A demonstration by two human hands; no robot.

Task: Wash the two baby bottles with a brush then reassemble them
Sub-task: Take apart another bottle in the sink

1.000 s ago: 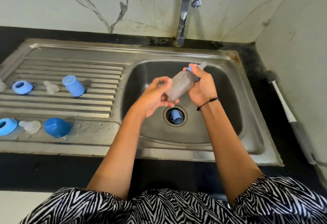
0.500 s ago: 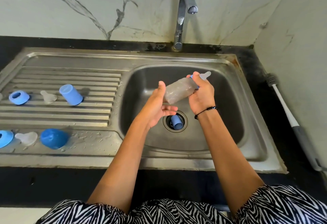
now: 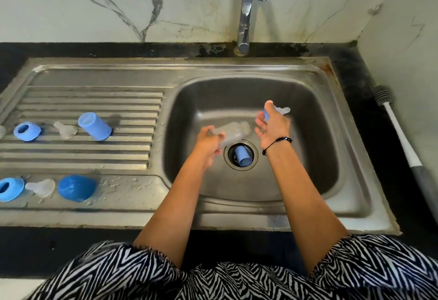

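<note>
Holding the clear bottle (image 3: 233,133) over the sink (image 3: 308,181) in the left hand (image 3: 209,144), the right hand (image 3: 272,125) pinches its blue collar and teat (image 3: 276,110); hands apart. Slippery grip could drop something onto the drain (image 3: 240,155).

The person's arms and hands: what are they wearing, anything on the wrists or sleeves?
Both forearms are bare. The right hand has a thin black beaded bracelet around its wrist; the left hand wears nothing visible. A black-and-white zebra-striped garment fills the bottom of the view. No gloves or rings show.
</note>
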